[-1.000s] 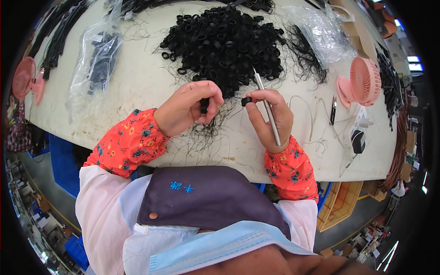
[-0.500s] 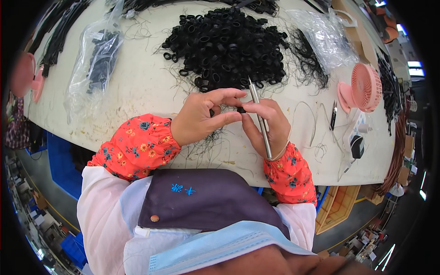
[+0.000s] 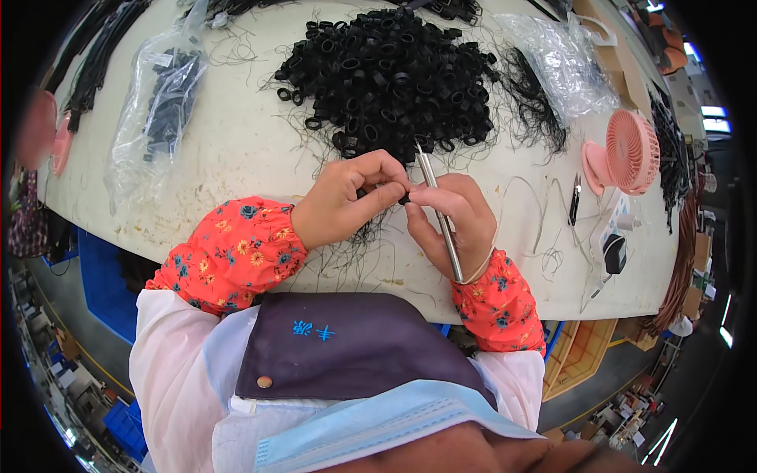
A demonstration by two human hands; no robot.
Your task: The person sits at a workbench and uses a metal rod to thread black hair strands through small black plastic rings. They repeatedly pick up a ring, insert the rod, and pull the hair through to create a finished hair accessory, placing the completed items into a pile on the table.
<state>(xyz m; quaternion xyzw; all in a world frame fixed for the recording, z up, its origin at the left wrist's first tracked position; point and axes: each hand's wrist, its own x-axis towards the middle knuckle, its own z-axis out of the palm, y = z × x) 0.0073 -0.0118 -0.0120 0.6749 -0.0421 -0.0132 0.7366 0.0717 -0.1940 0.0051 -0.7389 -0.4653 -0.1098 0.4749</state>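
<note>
Fingertips pinched, my left hand [image 3: 339, 201] holds a small black ring [image 3: 404, 199], mostly hidden by the fingers. My right hand [image 3: 465, 217] meets it there, thumb and index finger touching the ring's right side. A slim silver craft knife [image 3: 451, 248] lies across that hand, its pointed tip slanting up and away from me. Just beyond my hands rises a big heap of black rings [image 3: 386, 79]. Loose black threads [image 3: 351, 248] lie on the table under my left hand.
On the white table [image 3: 229, 181], a clear bag with black pieces [image 3: 169, 102] lies left. To the right are a clear plastic bag [image 3: 564, 67], a black thread tangle [image 3: 530, 102], a pink fan [image 3: 633, 151], black-handled snips [image 3: 575, 201] and a small black device [image 3: 615, 254]. Another pink fan [image 3: 37, 130] stands far left.
Both hands have shifted slightly left. The left fingers, apart before, have closed onto the ring, and the knife has tilted a little more to the left.
</note>
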